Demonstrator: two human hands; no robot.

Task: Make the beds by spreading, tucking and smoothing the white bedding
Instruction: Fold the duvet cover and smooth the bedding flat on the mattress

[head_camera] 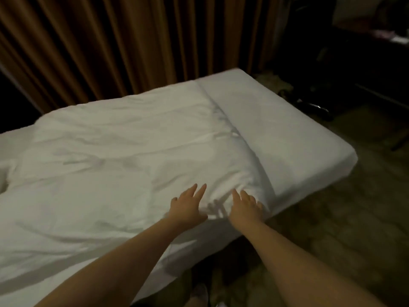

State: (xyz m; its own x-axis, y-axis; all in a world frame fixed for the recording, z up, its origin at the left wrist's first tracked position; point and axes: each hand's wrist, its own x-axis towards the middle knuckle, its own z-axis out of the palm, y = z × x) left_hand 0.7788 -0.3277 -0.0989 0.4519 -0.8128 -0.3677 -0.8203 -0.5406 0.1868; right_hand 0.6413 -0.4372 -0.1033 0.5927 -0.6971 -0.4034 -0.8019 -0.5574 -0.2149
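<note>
A white duvet [115,156] lies wrinkled across most of the bed. Its right edge runs diagonally, leaving a strip of sheet-covered mattress [285,134] bare at the bed's right end. My left hand [188,207] rests flat on the duvet near its front right corner, fingers straight and spread. My right hand [245,207] lies just beside it on the same corner, fingers stretched over the bunched fabric close to the bed's near edge. Small creases gather between the two hands.
Brown pleated curtains [124,45] hang right behind the bed. Patterned carpet [332,218] surrounds the bed's right end and near side. A dark chair base with a shiny foot [314,106] and dark furniture stand at the far right.
</note>
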